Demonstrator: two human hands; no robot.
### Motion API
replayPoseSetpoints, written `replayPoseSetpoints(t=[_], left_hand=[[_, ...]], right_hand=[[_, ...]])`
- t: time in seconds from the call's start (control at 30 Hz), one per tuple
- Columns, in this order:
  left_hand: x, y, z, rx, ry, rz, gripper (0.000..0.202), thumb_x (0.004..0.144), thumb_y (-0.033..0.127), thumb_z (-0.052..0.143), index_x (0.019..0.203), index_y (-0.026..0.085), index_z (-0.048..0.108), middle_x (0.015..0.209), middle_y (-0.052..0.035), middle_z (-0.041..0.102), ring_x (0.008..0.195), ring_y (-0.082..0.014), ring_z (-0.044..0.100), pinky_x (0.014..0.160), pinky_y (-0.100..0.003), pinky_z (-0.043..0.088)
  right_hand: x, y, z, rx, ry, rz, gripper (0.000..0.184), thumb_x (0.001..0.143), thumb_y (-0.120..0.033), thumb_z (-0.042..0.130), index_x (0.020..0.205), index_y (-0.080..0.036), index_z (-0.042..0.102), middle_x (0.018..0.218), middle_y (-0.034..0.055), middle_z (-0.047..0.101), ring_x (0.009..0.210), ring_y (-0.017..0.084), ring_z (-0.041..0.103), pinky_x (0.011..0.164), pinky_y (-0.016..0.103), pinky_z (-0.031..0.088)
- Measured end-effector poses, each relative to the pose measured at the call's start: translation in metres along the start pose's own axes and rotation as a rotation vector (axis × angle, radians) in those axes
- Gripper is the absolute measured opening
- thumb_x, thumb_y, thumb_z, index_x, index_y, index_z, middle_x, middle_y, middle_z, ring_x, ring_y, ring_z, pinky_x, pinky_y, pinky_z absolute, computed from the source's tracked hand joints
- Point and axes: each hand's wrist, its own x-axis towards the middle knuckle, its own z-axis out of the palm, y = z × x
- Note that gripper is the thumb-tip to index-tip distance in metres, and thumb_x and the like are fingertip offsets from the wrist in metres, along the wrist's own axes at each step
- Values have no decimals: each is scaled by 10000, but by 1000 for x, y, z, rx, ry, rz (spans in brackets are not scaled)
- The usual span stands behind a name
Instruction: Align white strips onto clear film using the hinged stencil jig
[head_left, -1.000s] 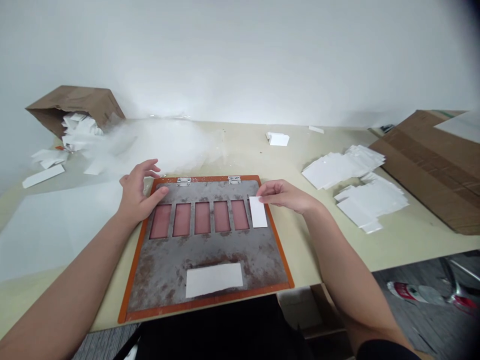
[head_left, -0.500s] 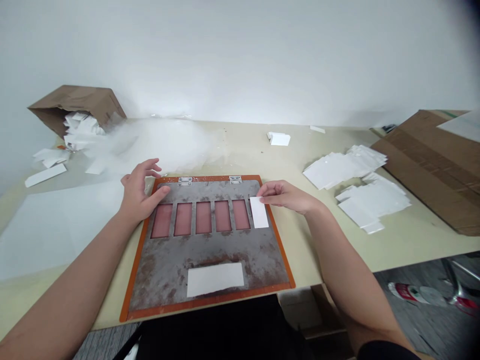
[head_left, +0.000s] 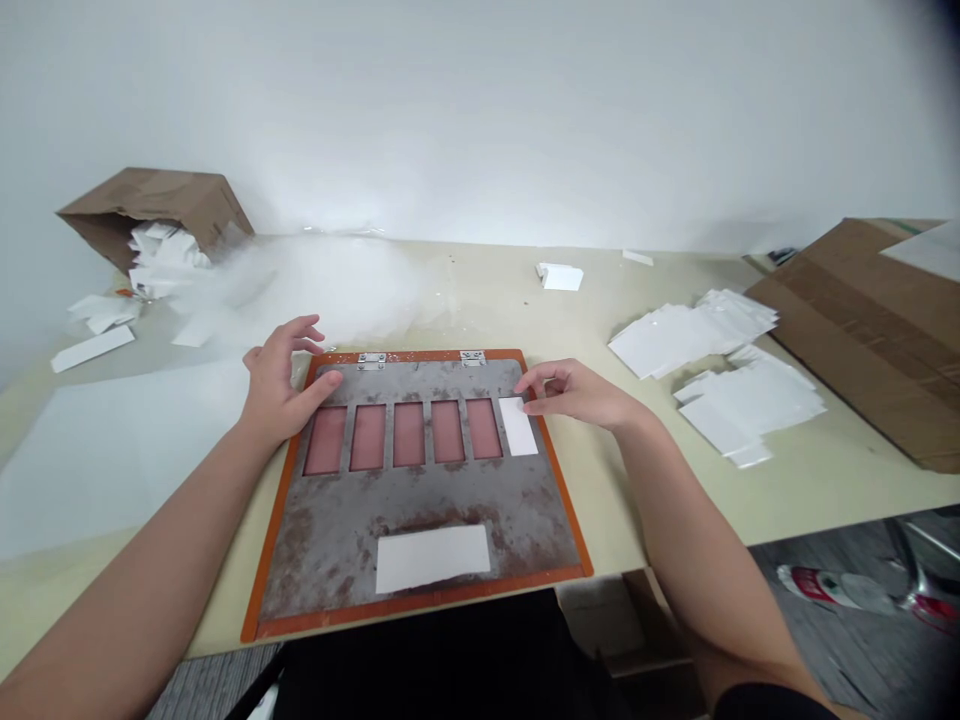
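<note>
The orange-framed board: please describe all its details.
The board lies flat on the table. Its gray plate looks metallic, with brown stains and two far hinges. Five openings show pink; right of them, the right hand touches a white card. A wider white rectangle lies nearer. The left hand rests at the left edge.

Beyond the fingers (head_left: pixel 551 370), 1 plain white wall (head_left: pixel 480 120) fills the upper view, brighter toward the middle and greyer at the edges, in soft light. Under and around the fingers spreads a pale yellowish tabletop (head_left: pixel 600 485), its far side running along the wall. Lower than the fingers, streaked grey floor (head_left: pixel 817 645) shows at far right, and a ribbed grey patch at lower left.
</note>
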Motion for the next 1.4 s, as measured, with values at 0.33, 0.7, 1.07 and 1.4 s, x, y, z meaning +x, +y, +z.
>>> replayPoseSetpoints(t=[0.33, 0.7, 1.07, 1.4], left_hand=[[-2, 2, -4, 28, -43, -30, 580, 877, 524, 523, 1373, 252, 395, 1197, -93, 613, 1011, -285, 656, 978, -507, 334], [-7, -1, -5, 45, -99, -52, 617, 867, 550, 520, 1394, 278, 348, 1193, -75, 600, 1052, -292, 616, 952, -471, 301], [-6, 5, -7, 31, -111, -29, 648, 848, 614, 532, 1370, 266, 370, 1188, -77, 601, 1041, -297, 615, 965, -480, 268], [-7, 16, -9, 117, -113, 76, 545, 875, 607, 529, 1282, 245, 508, 1174, -102, 658, 1095, -306, 593, 961, -469, 237]], right_hand=[[56, 23, -79, -786, 547, -12, 309, 856, -337, 527, 1096, -217, 679, 1115, 79, 671, 865, 211, 610, 844, 360, 492], [159, 38, -141, -1146, 476, 120, 504, 893, -247, 391, 1381, -270, 515, 1432, 94, 546, 1283, 343, 436, 1020, 608, 324], [135, 8, -116, -1056, 537, -8, 291, 889, -319, 458, 1097, -253, 651, 1196, 86, 677, 1087, 304, 580, 955, 567, 336], [83, -87, 53, -205, 265, -497, 265, 836, -425, 612, 1018, -233, 629, 1038, 54, 690, 942, 207, 632, 691, 309, 483]])
